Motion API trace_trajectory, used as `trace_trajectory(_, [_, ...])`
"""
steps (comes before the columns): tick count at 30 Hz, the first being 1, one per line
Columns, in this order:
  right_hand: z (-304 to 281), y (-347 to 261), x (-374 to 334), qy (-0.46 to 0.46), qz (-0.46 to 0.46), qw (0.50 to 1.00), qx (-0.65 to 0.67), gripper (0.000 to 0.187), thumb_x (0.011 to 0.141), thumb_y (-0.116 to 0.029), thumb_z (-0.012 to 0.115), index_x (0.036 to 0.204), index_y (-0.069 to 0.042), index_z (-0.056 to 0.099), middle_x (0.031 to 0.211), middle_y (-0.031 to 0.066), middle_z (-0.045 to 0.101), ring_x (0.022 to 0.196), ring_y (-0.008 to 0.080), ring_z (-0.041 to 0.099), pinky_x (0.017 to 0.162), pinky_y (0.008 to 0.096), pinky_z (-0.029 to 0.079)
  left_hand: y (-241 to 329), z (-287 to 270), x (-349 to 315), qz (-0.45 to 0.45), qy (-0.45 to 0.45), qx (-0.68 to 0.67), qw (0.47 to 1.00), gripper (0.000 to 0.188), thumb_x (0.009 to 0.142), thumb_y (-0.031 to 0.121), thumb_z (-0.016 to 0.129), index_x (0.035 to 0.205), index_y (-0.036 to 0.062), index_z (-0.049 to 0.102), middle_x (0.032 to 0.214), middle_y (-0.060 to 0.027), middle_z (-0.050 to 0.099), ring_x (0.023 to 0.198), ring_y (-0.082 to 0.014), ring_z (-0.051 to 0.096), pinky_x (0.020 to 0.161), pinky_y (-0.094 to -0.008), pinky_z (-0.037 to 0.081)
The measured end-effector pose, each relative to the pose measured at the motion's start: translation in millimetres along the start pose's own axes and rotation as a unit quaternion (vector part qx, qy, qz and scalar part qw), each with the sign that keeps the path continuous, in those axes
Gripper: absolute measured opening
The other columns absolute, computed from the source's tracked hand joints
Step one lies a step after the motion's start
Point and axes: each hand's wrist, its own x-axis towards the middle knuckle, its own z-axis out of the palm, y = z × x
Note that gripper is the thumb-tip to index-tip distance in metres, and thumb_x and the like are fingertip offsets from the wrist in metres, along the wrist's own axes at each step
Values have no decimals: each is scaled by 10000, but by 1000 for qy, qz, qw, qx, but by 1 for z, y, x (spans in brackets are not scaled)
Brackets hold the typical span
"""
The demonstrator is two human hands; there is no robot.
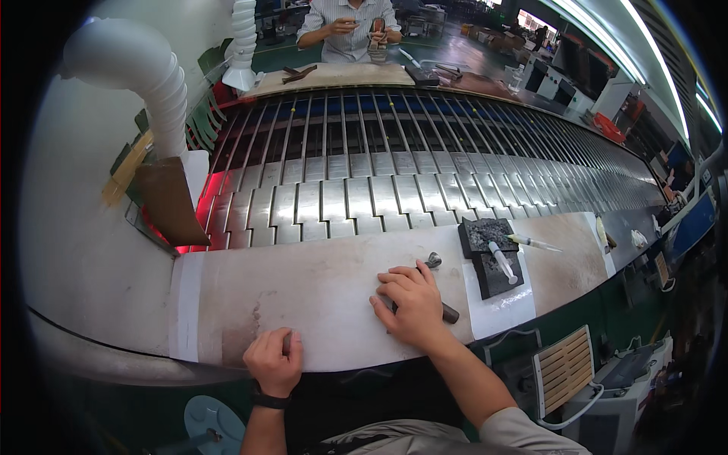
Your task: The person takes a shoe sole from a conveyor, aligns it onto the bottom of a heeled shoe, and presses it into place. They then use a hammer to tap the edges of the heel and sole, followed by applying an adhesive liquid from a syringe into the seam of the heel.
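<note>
My left hand [274, 362] is closed near the front edge of the pale work board [326, 303]. Something small and dark shows between its thumb and fingers, too little to name. Palm down on the board, my right hand [413, 307] has its fingers stretched out and slightly apart. Under it lies a dark rod-like handle [450, 313], mostly covered by the hand. Just past the fingertips sits a small shiny metal piece [433, 260]; whether it joins the handle is hidden. To the right, a syringe [503, 262] and a yellow-tipped syringe [534, 243] rest on black blocks [497, 282].
Beyond the board runs a slatted metal conveyor [379, 196], with red light at its left end. A white flexible duct [163, 98] hangs at the left. Across the conveyor, a person [353, 30] holds a shoe-like item. A slatted wooden seat [565, 371] stands lower right.
</note>
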Motion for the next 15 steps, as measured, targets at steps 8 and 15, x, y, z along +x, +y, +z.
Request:
trace_trajectory(8, [1,-4,2,-4,-4,1000,-1,155,867,-220,808,916,-84,752,1180,51,761,1204,277,657,1191,617,372,-5,-3,-3,-12,-6,9,1000,96,856,129,793,881,68,723,707,-84,634,614,-308,626,572,-432,480])
trace_trajectory(15, [2,-7,5,-2,-1,1000,-10,155,838,-189,821,914,-78,744,1157,67,768,1186,290,669,1181,621,375,-7,-3,3,-1,-2,-5,1000,96,855,113,801,862,63,720,677,-77,608,569,-286,600,539,-402,461])
